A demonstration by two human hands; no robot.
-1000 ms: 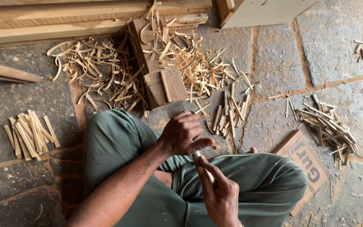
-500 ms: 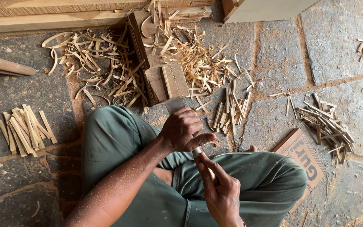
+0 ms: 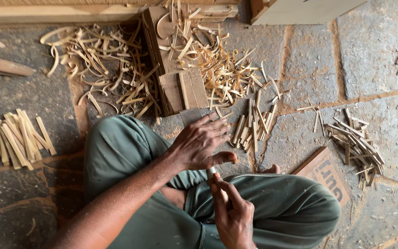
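Note:
I sit cross-legged in green trousers (image 3: 282, 203) on a stone floor. My right hand (image 3: 232, 213) is low in the middle, closed around a short pale stick (image 3: 212, 171) that points up and away from me. Just above it, my left hand (image 3: 198, 144) has its thumb lying across the stick's far end. Its fingers are stretched out toward a flat wooden block (image 3: 183, 90). What lies under the left palm is hidden.
Curled pale shavings (image 3: 111, 64) litter the floor ahead. Cut sticks lie in bundles at the left (image 3: 19, 138), in the middle (image 3: 253, 124) and at the right (image 3: 355, 143). Long planks (image 3: 61, 13) run along the top, and a cardboard piece (image 3: 328, 173) lies beside my right knee.
My left hand's fingers, curled before, have stretched out toward the wooden block. The right hand has stayed in place on the stick.

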